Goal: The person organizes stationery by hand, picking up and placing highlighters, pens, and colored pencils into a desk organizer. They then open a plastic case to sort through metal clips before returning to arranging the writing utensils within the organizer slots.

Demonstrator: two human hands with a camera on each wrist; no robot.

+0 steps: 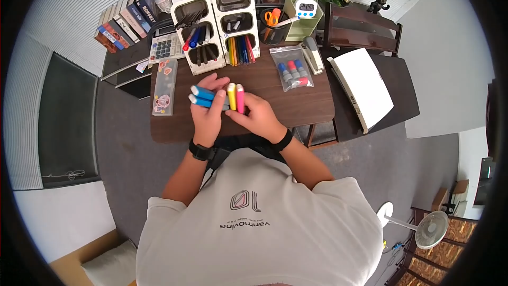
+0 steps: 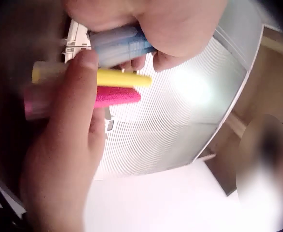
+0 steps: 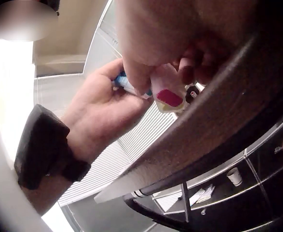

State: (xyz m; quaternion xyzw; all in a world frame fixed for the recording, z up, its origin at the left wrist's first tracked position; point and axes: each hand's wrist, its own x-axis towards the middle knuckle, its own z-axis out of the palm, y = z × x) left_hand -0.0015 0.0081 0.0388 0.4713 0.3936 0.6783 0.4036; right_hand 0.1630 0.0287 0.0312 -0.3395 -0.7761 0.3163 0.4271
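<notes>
My left hand (image 1: pixel 208 115) grips two blue markers (image 1: pixel 203 95) with pale ends, lying roughly sideways across the fingers. In my right hand (image 1: pixel 260 119) are a yellow marker (image 1: pixel 232 97) and a pink marker (image 1: pixel 240 98), side by side with their pale ends pointing away from me. Both hands are close together above the front of the brown desk (image 1: pixel 185 131). The left wrist view shows the right thumb lying across the yellow marker (image 2: pixel 124 78) and pink marker (image 2: pixel 117 96), just below the blue markers (image 2: pixel 122 47).
Beyond the hands stands a white pen organizer (image 1: pixel 212 29) filled with pens and pencils. A stickered pencil case (image 1: pixel 165 87) lies left; a zip bag of small bottles (image 1: pixel 291 69) and a stapler (image 1: pixel 312 55) lie right. A mesh pen cup (image 1: pixel 272 33) with orange scissors stands behind.
</notes>
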